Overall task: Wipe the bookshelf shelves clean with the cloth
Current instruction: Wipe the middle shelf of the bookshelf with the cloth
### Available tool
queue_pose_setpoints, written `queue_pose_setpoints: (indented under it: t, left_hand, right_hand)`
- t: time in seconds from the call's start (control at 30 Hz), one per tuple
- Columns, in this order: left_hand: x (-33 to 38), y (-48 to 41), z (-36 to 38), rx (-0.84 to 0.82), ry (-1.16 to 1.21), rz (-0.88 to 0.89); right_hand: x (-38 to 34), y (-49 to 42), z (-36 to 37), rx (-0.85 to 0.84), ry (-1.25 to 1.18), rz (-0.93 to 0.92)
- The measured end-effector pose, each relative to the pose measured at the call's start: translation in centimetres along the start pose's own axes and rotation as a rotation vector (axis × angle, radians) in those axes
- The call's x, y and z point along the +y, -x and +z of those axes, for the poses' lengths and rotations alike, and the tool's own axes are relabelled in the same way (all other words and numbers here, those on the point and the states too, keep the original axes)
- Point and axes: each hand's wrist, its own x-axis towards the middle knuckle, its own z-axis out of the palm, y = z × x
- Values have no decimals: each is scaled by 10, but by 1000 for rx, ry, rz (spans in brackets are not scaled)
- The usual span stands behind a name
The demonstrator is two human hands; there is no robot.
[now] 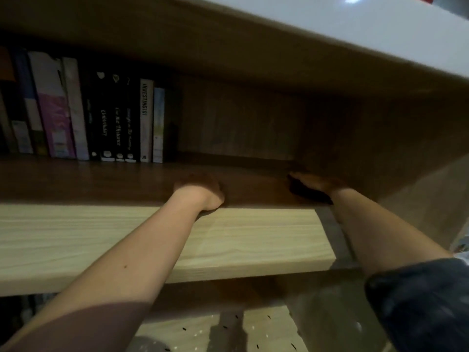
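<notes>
The wooden shelf (253, 184) lies in deep shadow under a white top board. My right hand (319, 185) lies flat, fingers pointing left, on a dark cloth (308, 195) near the shelf's right end, close to the side wall. My left hand (200, 189) rests on the shelf's front part near the middle, bunched and compact. Its fingers are lost in shadow, and I see nothing in it.
A row of upright books (121, 123) fills the shelf's left half against the back panel. A pale wooden board (76, 240) juts out just below the shelf's front edge. The bookcase's right side wall (396, 148) stands close beside the cloth.
</notes>
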Motion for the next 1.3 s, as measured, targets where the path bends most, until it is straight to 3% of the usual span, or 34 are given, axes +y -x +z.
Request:
queue_pose_setpoints:
  t: [0.07,0.27,0.6,0.93,1.3]
  left_hand:
    - [0,0,-2,8,-15,-2]
    - [-1,4,-6,30,-54,-17]
    - [1,8,-8,69,-53,-9]
    - [5,9,-12,181,62,47]
    - [15,71,-13,244,265,151]
  right_hand:
    - [-12,-39,17,-21,16,-46]
    - [-92,25,63,-112,4,-229]
    - [-94,63,60,-150,187,-443]
    - [-79,142,53,-320,128,-504]
    - [-55,257,47,-87,68,-664]
